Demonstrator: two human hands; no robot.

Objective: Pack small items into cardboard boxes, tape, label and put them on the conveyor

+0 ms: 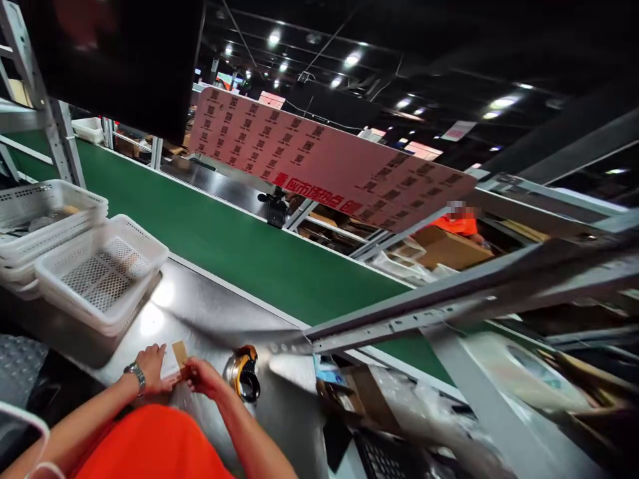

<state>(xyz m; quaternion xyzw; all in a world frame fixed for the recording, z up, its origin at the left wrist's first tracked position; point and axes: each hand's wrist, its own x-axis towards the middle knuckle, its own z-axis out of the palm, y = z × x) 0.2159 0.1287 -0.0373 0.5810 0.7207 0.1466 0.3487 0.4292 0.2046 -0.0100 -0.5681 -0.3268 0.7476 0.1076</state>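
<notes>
Now, left fingers [159, 352] part-curled around white box [169, 364], right fingers [191, 366] pinched at brown strip [180, 352]

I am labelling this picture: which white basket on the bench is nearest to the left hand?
The right-most white basket: it stands between the stacked baskets and the left hand, while those others are farther left.

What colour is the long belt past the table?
The belt is green; it shows in the head view.
</notes>
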